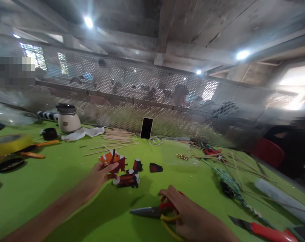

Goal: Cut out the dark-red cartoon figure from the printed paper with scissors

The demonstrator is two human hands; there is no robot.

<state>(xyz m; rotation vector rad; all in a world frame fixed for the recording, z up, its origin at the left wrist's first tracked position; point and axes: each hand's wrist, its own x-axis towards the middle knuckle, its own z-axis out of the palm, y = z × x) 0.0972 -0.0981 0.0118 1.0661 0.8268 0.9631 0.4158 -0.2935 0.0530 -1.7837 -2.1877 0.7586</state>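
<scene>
My left hand (104,172) pinches an orange, white and dark red cut piece (114,160) above the green table. Just below and right of it lie dark red and black cut pieces (128,179) with white round parts, and one separate dark piece (156,167). At the lower middle, my right hand (179,205) has its fingers round the red and yellow handles of the scissors (148,211). The scissor blades point left and look closed together.
Thin wooden sticks (118,136) and a phone (146,128) stand or lie at the back. Yellow tape (11,144) and a beige jar (68,121) are left. A red-handled knife (265,231), green cord (226,181) and gold beads (182,157) are right. Perforated metal panels (132,90) rise behind.
</scene>
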